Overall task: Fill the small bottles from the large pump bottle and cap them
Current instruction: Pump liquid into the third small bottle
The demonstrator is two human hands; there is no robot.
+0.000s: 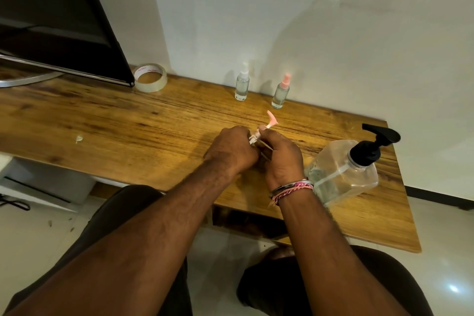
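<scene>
Both my hands meet over the middle of the wooden desk (102, 115). My left hand (230, 151) curls round a small clear bottle that it almost wholly hides. My right hand (279, 154) grips the pink pump cap (269, 122), whose nozzle sticks up and away from my fingers. The large clear pump bottle (343, 172) with a black pump head stands at the right, close to my right wrist. Two small capped bottles stand by the wall: one with a white cap (242, 83), one with a pink cap (280, 92).
A roll of clear tape (150, 77) lies at the back beside a dark monitor (56, 20). A small white scrap (79, 139) lies on the left of the desk. The desk's right corner and front edge are near the big bottle.
</scene>
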